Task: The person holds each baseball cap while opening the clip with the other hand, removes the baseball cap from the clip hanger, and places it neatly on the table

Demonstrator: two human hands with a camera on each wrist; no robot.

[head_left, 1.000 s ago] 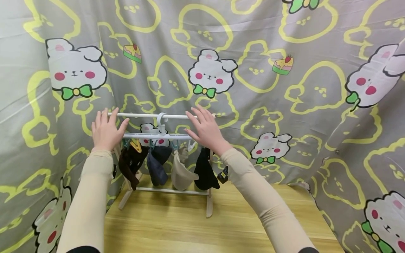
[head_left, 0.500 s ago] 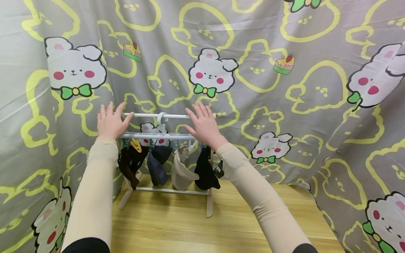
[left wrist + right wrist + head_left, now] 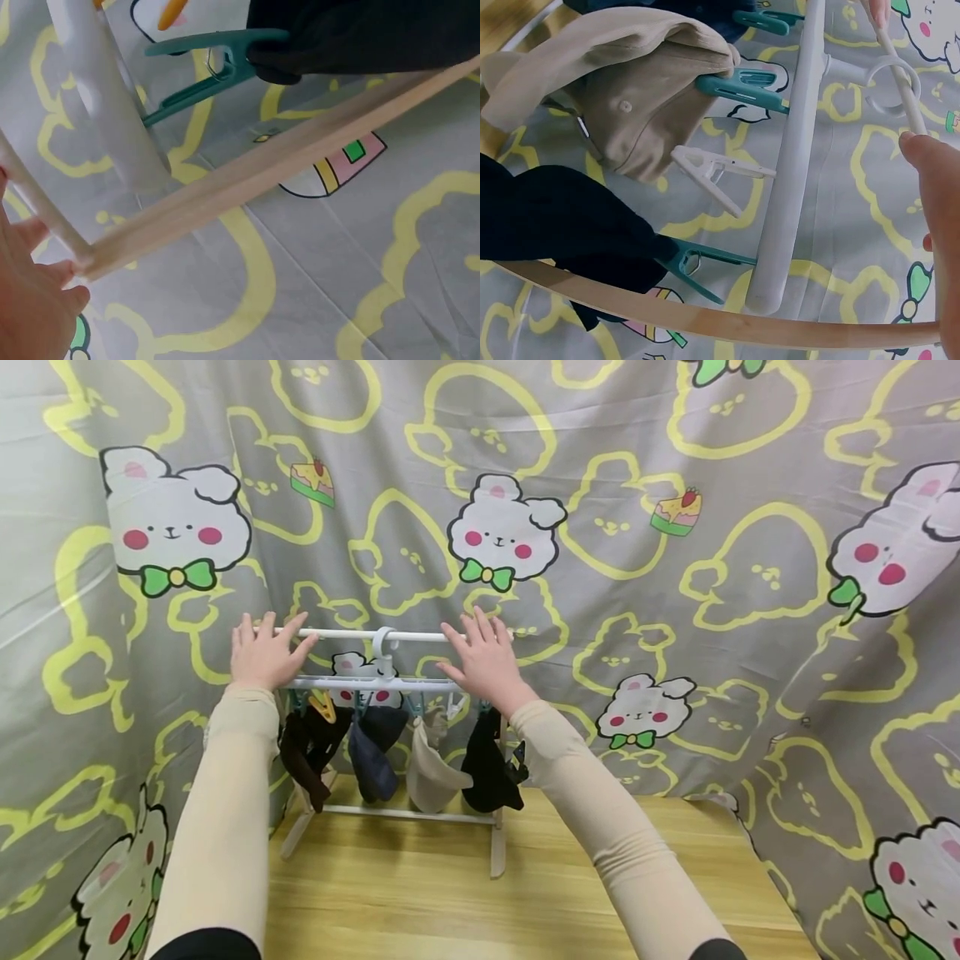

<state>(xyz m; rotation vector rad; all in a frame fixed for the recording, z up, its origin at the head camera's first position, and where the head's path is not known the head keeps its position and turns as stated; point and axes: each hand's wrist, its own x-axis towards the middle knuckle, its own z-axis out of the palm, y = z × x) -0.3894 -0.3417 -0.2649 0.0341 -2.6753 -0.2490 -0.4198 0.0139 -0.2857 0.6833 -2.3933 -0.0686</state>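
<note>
My left hand (image 3: pixel 264 652), fingers spread, touches the left end of the white top rod (image 3: pixel 348 633) of a small wooden rack. My right hand (image 3: pixel 486 660) lies over the rod's right end with fingers extended; its thumb (image 3: pixel 922 146) touches the rod. From the rod hangs a pale clip hanger by its hook (image 3: pixel 889 86); its bar (image 3: pixel 352 684) is below the rod. Clipped along it are four-cornered rows of caps: a dark brown cap (image 3: pixel 309 760), a navy cap (image 3: pixel 375 752), a beige cap (image 3: pixel 432 772) and a black cap (image 3: pixel 489 772).
A teal clip (image 3: pixel 739 90) grips the beige cap, and a white clip (image 3: pixel 712 169) hangs without a cap. An orange-yellow clip (image 3: pixel 323 706) is near the brown cap. The rack stands on a wooden tabletop (image 3: pixel 420 902), before a patterned grey curtain (image 3: pixel 615 593).
My left hand has moved right, its fingers lifting and then lowering onto the rod. My right hand has shifted slightly. The rack and caps keep their places.
</note>
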